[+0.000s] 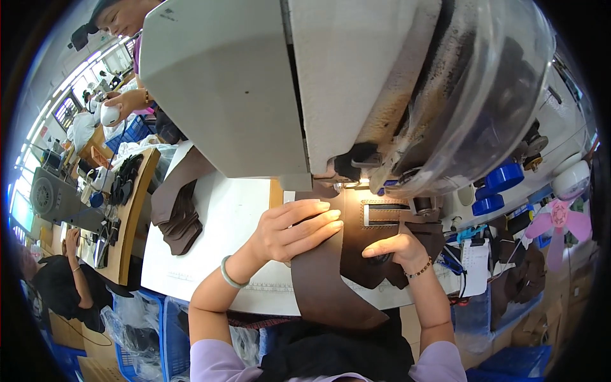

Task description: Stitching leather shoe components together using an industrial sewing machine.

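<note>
A large dark brown leather piece (334, 283) lies under the head of a light grey sewing machine (223, 95). Its curved lower end hangs over the table's front edge. My left hand (296, 232) rests on it with the fingers stretched out and lying flat. Joined at its right is a brown leather panel (363, 254) with a stitched rectangular opening, lit by the machine's lamp. My right hand (407, 251) grips this panel's lower right part, thumb on top; its other fingers are mostly hidden. The needle area is largely covered by the machine head.
A stack of brown leather strips (178, 219) lies on the white table (223, 267) to the left. Blue crates (168, 337) stand below. At the right are blue caps (503, 178), a pink fan (557, 219) and more leather. Two other people work at the left.
</note>
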